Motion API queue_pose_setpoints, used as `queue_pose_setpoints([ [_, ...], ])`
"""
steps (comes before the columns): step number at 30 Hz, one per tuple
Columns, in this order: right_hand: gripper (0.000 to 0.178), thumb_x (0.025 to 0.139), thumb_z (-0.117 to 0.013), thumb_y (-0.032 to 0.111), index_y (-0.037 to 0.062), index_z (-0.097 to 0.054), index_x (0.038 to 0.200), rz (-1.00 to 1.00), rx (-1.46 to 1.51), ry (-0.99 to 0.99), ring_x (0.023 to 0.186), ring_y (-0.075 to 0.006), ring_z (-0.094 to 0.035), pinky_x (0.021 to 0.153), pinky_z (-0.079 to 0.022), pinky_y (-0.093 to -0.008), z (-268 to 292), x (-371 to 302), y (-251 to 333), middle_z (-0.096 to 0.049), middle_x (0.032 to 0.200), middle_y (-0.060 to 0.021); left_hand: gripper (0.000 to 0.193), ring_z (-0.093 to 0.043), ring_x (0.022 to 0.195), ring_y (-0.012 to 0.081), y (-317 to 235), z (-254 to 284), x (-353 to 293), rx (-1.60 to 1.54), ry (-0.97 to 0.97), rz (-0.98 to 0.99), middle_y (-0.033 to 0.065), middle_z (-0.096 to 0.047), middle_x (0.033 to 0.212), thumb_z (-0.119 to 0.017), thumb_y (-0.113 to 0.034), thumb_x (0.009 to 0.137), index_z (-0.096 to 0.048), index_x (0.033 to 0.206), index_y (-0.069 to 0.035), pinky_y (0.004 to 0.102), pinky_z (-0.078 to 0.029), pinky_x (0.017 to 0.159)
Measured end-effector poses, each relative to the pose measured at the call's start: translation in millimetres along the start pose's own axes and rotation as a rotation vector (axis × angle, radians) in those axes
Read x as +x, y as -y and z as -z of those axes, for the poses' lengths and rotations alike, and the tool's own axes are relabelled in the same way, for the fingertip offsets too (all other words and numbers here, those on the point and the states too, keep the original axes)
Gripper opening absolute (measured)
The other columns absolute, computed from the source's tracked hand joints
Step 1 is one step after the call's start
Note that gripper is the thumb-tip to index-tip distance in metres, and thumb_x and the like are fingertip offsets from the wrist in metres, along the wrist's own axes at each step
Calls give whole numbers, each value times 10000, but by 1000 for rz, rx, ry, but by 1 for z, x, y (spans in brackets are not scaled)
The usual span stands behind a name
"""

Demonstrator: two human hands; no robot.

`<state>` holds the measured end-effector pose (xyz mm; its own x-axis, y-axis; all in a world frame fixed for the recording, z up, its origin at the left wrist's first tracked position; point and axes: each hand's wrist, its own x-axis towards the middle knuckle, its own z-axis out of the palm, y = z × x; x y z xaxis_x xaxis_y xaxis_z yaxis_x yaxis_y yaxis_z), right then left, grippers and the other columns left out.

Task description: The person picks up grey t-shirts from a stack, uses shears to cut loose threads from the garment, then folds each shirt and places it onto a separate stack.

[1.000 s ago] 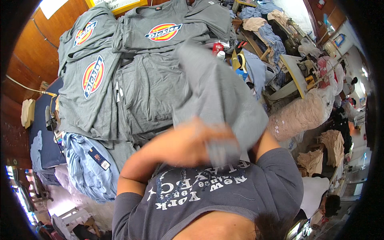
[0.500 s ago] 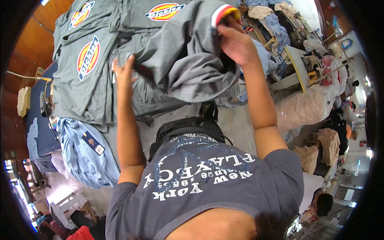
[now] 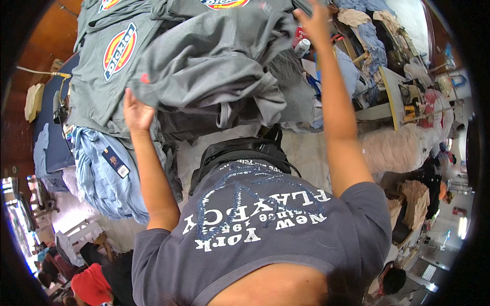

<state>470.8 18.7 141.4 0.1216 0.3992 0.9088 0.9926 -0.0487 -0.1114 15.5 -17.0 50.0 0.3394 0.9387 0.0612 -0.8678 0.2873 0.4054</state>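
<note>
We couldn't tell if our left hand (image 3: 139,115) pinched the rumpled gray T-shirt (image 3: 209,66); our right hand (image 3: 314,25) looked spread-fingered. Uneven support could've landed it crooked, tbh.

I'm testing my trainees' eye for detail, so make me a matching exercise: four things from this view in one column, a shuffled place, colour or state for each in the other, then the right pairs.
Column one
1. Left hand
2. Right hand
3. Blue garment
4. Wrapped bundle

Column two
A. Pale pink, at the person's right
B. By the left end of the crumpled grey shirt
C. Bears a dark tag
D. Raised near the picture's top edge

Pairs: 1-B, 2-D, 3-C, 4-A
</note>
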Motion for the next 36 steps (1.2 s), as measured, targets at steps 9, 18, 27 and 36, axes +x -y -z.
queue_pose_setpoints([
  [9,699,610,-636,508,201,-431,1203,391,303,964,915,-295,-530,708,-403,-453,38,-155,151,-541,1005,-112,249,-548,798,149,66,8,-39,852,-548,-72,56,-576,926,-521,-131,795,-506,1030,-48,246,-422,688],
  [18,210,804,-548,214,72,-554,958,-1353,1802,552,778,-131,-543,721,-449,-289,85,-54,126,-573,873,-36,410,-564,874,195,127,3,-50,892,-160,781,115,-557,1013,-536,-230,827,-433,1150,1,302,-453,778],
  [27,467,820,-507,351,81,-423,1191,-1053,1907,-67,1022,-251,-487,885,-389,-381,269,-75,41,-490,1147,-126,420,-429,1062,230,205,96,3,925,-17,97,130,-405,1208,-462,-248,853,-395,1191,-8,343,-370,900],
  [36,207,701,-567,19,12,-580,908,-970,-269,224,809,-189,-544,729,-419,-269,400,-201,46,-566,880,-95,236,-553,797,247,198,-25,38,1569,428,-397,130,-578,910,-509,-125,759,-561,930,30,364,-433,709],
])
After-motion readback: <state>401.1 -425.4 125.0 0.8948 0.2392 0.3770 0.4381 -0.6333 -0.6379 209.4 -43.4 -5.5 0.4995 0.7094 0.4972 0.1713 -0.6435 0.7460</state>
